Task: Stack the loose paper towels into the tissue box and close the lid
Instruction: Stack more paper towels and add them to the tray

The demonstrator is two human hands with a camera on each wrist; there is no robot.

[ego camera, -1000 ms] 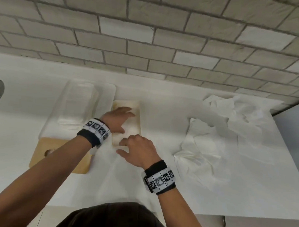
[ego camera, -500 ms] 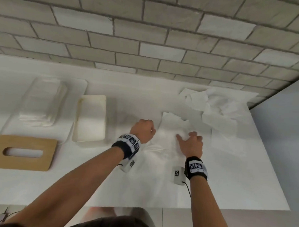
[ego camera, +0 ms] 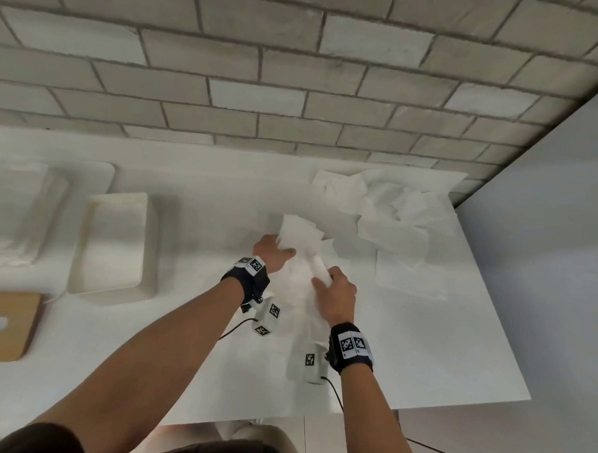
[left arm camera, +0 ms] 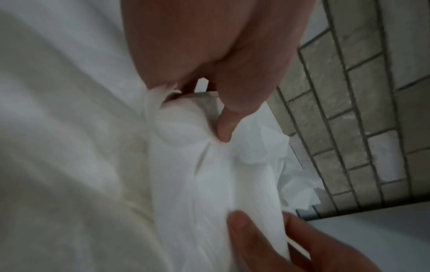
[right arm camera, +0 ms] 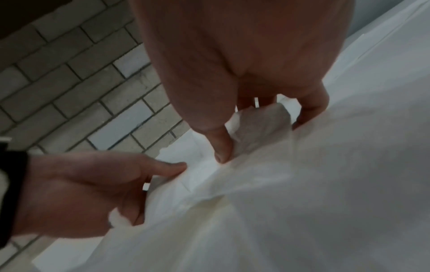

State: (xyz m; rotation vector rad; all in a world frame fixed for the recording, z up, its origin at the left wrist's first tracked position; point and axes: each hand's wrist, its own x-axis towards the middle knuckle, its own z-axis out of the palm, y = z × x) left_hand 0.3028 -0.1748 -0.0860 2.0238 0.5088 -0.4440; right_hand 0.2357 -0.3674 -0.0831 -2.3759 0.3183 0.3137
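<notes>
1. My left hand (ego camera: 272, 254) pinches the far end of a paper towel (ego camera: 301, 260); thumb and curled fingers are pressed together on a gathered fold, as the left wrist view (left arm camera: 216, 162) shows plainly.
2. My right hand (ego camera: 335, 296) grips the near end of the same paper towel, thumb pressed into the sheet and fingers curled round a bunched edge; the right wrist view (right arm camera: 256, 128) confirms this.
3. The paper towel is held between both hands over the middle of the bench (ego camera: 439, 352), its far corners fanning out beyond the left hand. I cannot tell whether its lower part touches the surface.
4. The remaining loose paper towels (ego camera: 387, 209) lie crumpled toward the bench's far right corner, with one flatter sheet (ego camera: 412, 275) just nearer, by the right edge.
5. The tissue box (ego camera: 118, 242), a white open tray, stands well apart from both hands toward the left side of the bench.
6. The wooden lid (ego camera: 5, 326), slotted, lies flat at the left edge, nearer me than the tissue box.
7. A clear plastic-wrapped pack (ego camera: 17, 214) lies left of the tissue box, toward the far left.
8. A brick-pattern tiled wall (ego camera: 297, 72) runs along the bench's far edge.
</notes>
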